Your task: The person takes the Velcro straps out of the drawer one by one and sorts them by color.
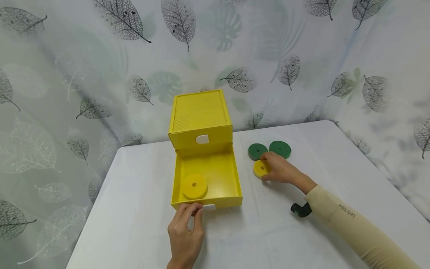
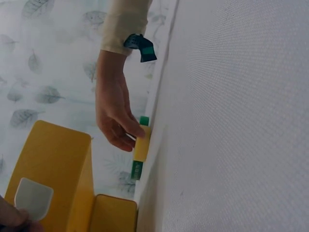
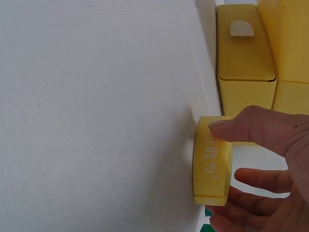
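A yellow box stands at the back of the white table, with its lower drawer pulled out towards me. Flat in that drawer lies a yellow tape roll. My left hand pinches the white tab on the drawer's front. To the right of the box, my right hand grips a second yellow tape roll between thumb and fingers, at the tabletop. Just behind it lie two green rolls side by side.
Above the open drawer, the box's upper front bears another white tab. A dark strap hangs by the right sleeve. Leaf-patterned cloth hangs behind the white table and along its sides.
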Available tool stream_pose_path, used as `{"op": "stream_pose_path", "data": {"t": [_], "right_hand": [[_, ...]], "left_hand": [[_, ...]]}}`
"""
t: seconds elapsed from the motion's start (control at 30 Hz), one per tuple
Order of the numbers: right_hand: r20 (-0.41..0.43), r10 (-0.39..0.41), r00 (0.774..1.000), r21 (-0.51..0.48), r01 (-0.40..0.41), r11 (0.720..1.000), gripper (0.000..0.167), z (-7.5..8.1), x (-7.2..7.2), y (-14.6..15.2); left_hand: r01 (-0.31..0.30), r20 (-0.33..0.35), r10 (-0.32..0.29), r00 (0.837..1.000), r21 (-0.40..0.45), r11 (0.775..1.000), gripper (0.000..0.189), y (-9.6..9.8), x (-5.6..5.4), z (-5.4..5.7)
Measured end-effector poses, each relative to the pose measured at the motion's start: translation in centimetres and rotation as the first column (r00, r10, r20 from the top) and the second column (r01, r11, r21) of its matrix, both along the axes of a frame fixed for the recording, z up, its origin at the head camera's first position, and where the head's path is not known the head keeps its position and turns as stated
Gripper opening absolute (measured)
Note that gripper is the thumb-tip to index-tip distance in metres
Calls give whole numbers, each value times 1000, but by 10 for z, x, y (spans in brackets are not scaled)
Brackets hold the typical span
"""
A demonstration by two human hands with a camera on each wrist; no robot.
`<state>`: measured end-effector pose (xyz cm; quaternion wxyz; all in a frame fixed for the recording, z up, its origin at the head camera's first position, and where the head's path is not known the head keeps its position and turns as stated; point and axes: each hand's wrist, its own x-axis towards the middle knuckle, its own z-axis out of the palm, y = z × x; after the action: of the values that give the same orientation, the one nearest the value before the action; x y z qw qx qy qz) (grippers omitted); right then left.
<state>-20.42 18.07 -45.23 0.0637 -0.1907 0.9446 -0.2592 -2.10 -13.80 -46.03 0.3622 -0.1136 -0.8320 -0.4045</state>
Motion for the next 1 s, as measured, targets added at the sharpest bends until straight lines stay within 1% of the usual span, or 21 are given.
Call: {"op": "stream_pose_path", "data": {"t": [0.1, 0.17, 0.27, 0.37, 0.53, 0.67, 0.8, 0.93, 1.0], "right_hand": [[9, -3, 1000, 4, 3, 1000, 65, 2, 1, 1], [-6, 2, 1000, -1, -2, 1000, 63, 5, 2, 2], [-62, 23, 998, -21, -25, 999, 59, 13, 5, 4], [-131, 48, 990, -56, -56, 997, 55, 24, 8, 4], [-231, 66, 971, -144, -101, 984, 48, 43, 15, -5], [-285, 72, 956, -208, -135, 969, 45, 59, 22, -19], [-341, 111, 933, -229, -197, 953, 44, 72, 31, -35], [-413, 183, 892, -228, -296, 928, 44, 79, 36, -51], [-432, 215, 876, -228, -337, 914, 45, 80, 37, -58]], "left_hand": [[0, -2, 0, 1000, -3, 1000, 24, 0, 0, 0], [2, -7, -2, 1000, -4, 1000, 25, 1, 0, 0], [7, -25, -7, 1000, 1, 1000, 25, 1, -1, 0], [10, -38, -10, 999, 1, 1000, 25, 2, -1, 0], [2, -11, -2, 1000, -6, 1000, 25, 2, 0, 1], [4, -4, -4, 1000, -2, 1000, 25, 2, 0, 0], [20, -32, -20, 999, 10, 1000, 24, 3, 0, -1], [41, -53, -39, 998, 35, 999, 24, 3, -1, -1], [45, -58, -43, 997, 37, 998, 23, 3, -1, -2]]}}
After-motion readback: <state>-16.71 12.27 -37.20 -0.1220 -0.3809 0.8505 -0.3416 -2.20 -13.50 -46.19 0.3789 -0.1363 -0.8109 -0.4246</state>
